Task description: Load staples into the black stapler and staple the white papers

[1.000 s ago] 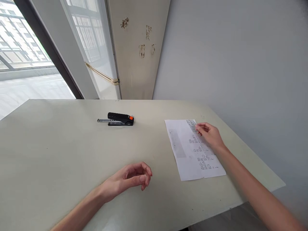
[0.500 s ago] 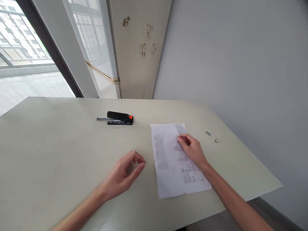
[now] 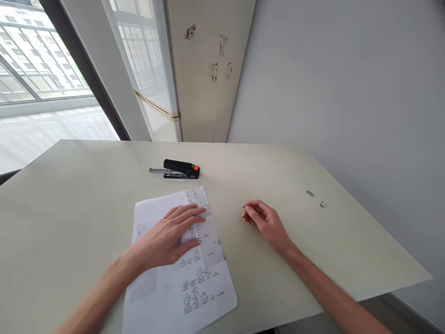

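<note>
Printed sheets of paper [image 3: 208, 283] lie on the table before me, slightly turned, with a torn notch in the right edge. My left hand [image 3: 170, 234] rests flat on them, its fingers stretched out over the printed column near the top. To the right of the paper, apart from it, my right hand [image 3: 264, 220] is curled with thumb and forefinger together, and I see nothing between them. A black stapler [image 3: 181, 170] with an orange button lies beyond the paper, its metal magazine sticking out to the left.
A small grey strip of staples [image 3: 310, 193] and another small metallic piece [image 3: 323, 204] lie on the right side of the pale table [image 3: 278, 167]. Behind the table stand a fridge [image 3: 205, 106] with worn patches and a grey wall [image 3: 330, 83]. A window is at left.
The paper has moved left from under my right hand and now sits under my left hand. My left hand has flattened onto it; my right hand has let go. The view has shifted slightly.
</note>
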`<state>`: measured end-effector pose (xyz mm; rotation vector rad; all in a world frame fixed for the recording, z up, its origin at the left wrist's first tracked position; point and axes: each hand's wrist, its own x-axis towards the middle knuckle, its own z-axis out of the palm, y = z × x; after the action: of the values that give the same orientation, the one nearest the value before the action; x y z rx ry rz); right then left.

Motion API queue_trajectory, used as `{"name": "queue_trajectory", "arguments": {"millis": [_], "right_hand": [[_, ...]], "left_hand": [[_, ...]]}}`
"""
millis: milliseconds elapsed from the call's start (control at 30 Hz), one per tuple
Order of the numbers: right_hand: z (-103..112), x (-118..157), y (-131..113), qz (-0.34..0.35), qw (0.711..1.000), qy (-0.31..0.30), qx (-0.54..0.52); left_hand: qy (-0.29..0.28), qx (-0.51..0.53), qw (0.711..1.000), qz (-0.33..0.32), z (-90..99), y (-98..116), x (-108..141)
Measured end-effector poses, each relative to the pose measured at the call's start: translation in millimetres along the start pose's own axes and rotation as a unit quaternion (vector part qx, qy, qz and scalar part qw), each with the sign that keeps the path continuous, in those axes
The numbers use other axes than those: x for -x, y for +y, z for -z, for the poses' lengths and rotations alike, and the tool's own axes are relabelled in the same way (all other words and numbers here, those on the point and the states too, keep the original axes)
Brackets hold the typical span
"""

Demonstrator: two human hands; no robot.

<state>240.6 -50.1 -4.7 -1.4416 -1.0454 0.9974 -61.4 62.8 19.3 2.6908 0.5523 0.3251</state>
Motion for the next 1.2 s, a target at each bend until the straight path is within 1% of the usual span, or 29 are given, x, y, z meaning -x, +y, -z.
{"name": "queue_trajectory", "arguments": {"millis": [67,133,200,267,333,367,400,467,500,567,600,633,700,767,833,867,933,1000,1033,1067,1100,1167,1200], "right_hand": [[0,1,0,0.002,1.0,-0.002,0.001],[-3,3,-2,0.0,1.0,-0.007,0.007],[-5,5,-3,-0.002,1.0,-0.012,0.014],[-6,6,-3,-0.004,1.0,-0.013,0.018],[-6,6,-2,-0.003,1.0,-0.014,0.018],[-6,6,-1,-0.002,1.0,-0.015,0.018],[-6,5,0,0.0,1.0,-0.016,0.018],[-6,5,0,0.002,1.0,-0.018,0.018],[-6,4,0,0.004,1.0,-0.02,0.018],[-6,5,0,0.01,0.999,-0.025,0.02],[-6,5,1,0.014,0.999,-0.028,0.023],[-6,5,1,0.019,0.999,-0.031,0.028],[-7,5,3,0.047,0.997,-0.019,0.053],[-9,1,1,0.111,0.988,0.007,0.107],[-14,-8,-5,0.184,0.967,0.022,0.176],[-17,-15,-9,0.21,0.955,0.018,0.21],[-26,-31,-21,0.235,0.935,-0.007,0.266],[-35,-48,-31,0.246,0.921,-0.031,0.301],[-39,-55,-35,0.249,0.917,-0.036,0.309],[-42,-60,-38,0.249,0.918,-0.035,0.307],[-45,-63,-39,0.247,0.921,-0.028,0.299],[-48,-66,-38,0.234,0.933,-0.004,0.273],[-49,-66,-37,0.226,0.939,0.008,0.26]], "left_hand": [[-0.004,-0.005,1.0,0.001,6.0,-6,3],[0.012,-0.013,1.0,0.003,9.8,-9,2],[0.059,-0.034,0.998,0.009,13.0,-12,-7],[0.13,-0.071,0.989,0.024,17.8,-21,-23],[0.197,-0.116,0.972,0.061,25.7,-38,-43],[0.214,-0.135,0.964,0.084,30.8,-49,-53],[0.22,-0.15,0.959,0.1,36.6,-61,-62],[0.187,-0.17,0.959,0.129,48.6,-85,-78],[0.152,-0.172,0.963,0.141,54.3,-94,-84],[0.096,-0.16,0.968,0.165,63.3,-107,-91],[0.079,-0.151,0.97,0.175,66.1,-109,-93],[0.073,-0.141,0.97,0.183,67.4,-108,-94],[0.085,-0.124,0.972,0.178,66.1,-99,-95],[0.103,-0.115,0.977,0.145,60.7,-81,-96],[0.102,-0.112,0.983,0.101,53.8,-58,-98],[0.099,-0.107,0.986,0.079,50.6,-46,-99],[0.094,-0.09,0.99,0.046,45.7,-24,-102],[0.097,-0.069,0.993,0.022,42.8,-9,-102],[0.111,-0.062,0.992,0.018,41.6,-5,-99],[0.138,-0.058,0.988,0.025,40.4,-4,-95],[0.176,-0.054,0.982,0.047,39.0,-5,-89],[0.25,-0.032,0.959,0.134,35.0,-11,-75],[0.267,-0.012,0.946,0.184,32.3,-16,-68]]}}
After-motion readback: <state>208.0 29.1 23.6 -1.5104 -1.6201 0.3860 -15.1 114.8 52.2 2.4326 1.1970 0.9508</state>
